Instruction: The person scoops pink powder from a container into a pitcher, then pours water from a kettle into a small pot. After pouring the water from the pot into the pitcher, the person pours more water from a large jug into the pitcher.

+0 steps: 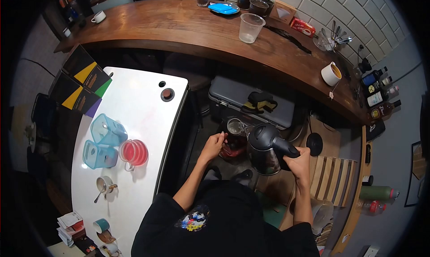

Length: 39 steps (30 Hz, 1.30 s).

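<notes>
Café back-bar: curved wooden counter [179, 28] beyond the kettle, white table [134, 100] to its left. Right hand [299, 160] clenched round the handle of the black kettle [264, 147], off its base [315, 144], tipped left. Spout at the glass jug [234, 131] mouth; left hand [215, 142] fingers curled against the jug. Pouring stage, apparently; fill level unreadable.
</notes>
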### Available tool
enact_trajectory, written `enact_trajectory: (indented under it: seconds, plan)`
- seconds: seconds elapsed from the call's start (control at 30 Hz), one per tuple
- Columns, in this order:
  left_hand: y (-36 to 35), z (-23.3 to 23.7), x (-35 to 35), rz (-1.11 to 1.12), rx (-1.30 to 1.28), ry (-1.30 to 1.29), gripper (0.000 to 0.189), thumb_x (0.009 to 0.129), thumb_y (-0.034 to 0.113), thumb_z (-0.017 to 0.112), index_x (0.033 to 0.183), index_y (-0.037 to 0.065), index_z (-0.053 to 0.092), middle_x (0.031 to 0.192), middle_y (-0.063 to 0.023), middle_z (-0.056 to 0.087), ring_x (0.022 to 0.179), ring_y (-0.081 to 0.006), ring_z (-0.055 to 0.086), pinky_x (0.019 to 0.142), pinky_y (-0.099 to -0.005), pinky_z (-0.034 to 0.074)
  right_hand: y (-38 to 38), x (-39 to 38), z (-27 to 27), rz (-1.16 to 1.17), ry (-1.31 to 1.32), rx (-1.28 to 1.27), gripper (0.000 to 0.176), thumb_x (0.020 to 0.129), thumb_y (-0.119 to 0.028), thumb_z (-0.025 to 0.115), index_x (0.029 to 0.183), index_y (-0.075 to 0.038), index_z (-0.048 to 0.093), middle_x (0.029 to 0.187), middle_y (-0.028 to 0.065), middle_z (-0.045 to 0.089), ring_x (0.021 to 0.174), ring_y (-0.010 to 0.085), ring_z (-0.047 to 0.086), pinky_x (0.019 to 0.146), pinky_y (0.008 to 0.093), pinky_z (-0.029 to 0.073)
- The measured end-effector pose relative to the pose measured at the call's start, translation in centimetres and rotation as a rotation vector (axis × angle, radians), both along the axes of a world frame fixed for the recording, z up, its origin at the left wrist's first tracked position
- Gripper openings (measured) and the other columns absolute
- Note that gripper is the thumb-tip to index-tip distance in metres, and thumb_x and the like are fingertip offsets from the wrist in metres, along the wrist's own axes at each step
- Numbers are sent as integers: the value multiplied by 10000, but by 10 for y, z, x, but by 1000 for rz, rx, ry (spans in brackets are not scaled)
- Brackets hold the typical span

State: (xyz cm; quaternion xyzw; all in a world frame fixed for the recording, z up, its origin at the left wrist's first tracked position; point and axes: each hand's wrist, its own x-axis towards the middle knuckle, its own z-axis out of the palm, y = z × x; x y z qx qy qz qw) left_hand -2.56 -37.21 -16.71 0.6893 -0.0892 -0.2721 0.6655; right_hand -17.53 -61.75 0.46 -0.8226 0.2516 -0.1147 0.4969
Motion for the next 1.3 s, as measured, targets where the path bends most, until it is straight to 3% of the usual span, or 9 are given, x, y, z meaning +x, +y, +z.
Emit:
enact_trajectory:
  seconds: [0.4,0.93,1.3]
  plan:
    - [-1,-10,9,34,66,-89,525,1046,398,422,842,-35,638,625,-40,562,573,-102,521,536,-293,406,-9,12,28,39,76,-111,81,615,-11,652,630,65,630,535,-23,528,543,41,478,488,254,376]
    - [2,-14,12,-1,158,-119,498,1038,379,429,975,-36,695,678,-75,622,614,-146,596,576,-319,452,-10,21,40,49,210,-251,166,593,-86,702,726,12,718,564,79,629,559,119,620,561,296,477]
    - [-2,-23,5,52,103,-102,548,1044,378,373,760,-21,618,585,-73,577,543,-161,571,542,-332,436,-13,22,35,63,246,-307,191,596,-123,715,750,-12,732,587,95,653,546,170,650,564,311,489]
